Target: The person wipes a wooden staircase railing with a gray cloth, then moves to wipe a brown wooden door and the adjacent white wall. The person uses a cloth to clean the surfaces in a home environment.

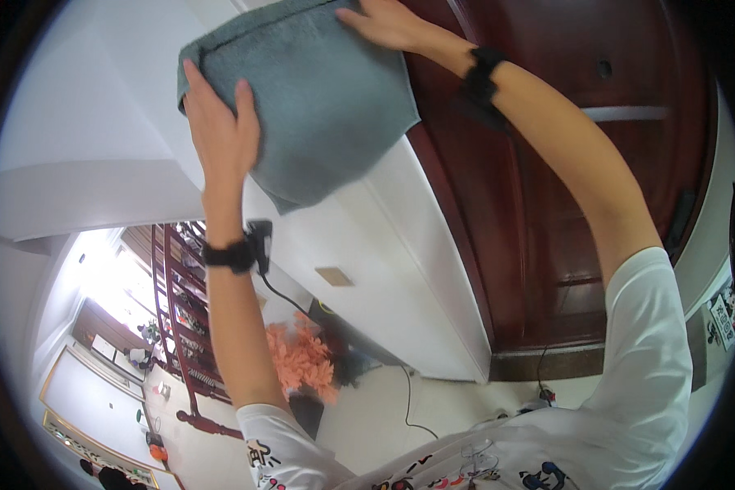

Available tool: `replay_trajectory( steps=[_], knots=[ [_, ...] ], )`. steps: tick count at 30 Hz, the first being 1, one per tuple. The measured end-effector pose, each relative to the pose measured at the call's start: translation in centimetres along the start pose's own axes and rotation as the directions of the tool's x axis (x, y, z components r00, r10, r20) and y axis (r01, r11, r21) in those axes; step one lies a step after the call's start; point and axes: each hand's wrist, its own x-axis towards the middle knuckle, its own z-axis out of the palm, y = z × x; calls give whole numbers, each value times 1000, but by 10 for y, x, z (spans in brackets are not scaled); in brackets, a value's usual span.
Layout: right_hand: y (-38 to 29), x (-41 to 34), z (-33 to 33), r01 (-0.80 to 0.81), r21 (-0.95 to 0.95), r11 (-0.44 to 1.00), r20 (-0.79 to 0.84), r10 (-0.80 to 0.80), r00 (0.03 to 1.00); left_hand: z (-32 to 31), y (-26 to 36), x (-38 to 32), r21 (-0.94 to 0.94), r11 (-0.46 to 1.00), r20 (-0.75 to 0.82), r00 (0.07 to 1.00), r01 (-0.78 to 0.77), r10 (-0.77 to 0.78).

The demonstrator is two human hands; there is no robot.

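A grey-green cloth [318,110] with a folded, stitched-looking upper edge is raised high in front of me, before the white wall. My left hand [223,131] holds its left side, thumb lying on the near face and fingers along the edge. At the upper right corner, my right hand [389,24] grips the cloth, with its thumb on the near face and some fingers cut off by the picture's top. The lower edge hangs loose, and one corner folds back. Whether the cloth touches the wall cannot be told.
A dark red panelled door [551,202] stands to the right. Below are a wall switch plate [334,276], an orange-leaved plant [300,355] and a cable [409,398] on the floor. A wooden stair railing [174,318] is at left. Black bands [229,256] circle both wrists.
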Motion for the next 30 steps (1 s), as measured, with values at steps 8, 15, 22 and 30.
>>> replay_trajectory(
  steps=[8, 15, 22, 30],
  knots=[
    [8, 109, 84, -147, 46, 988, -119, 151, 981, 62, -62, 137, -23, 1000, -65, 998, 16, -17],
    [63, 76, 136, 13, 228, 973, -266, 50, 963, 88, -38, 89, -87, 996, -188, 982, -19, 3],
    [36, -62, 150, -52, 349, 936, -193, 126, 973, 83, 18, -21, -136, 990, -70, 996, 47, -57],
    [-20, -341, 161, -481, 277, 832, 188, 444, 876, 94, 94, -259, -85, 960, 284, 930, 265, -232]
  ],
)
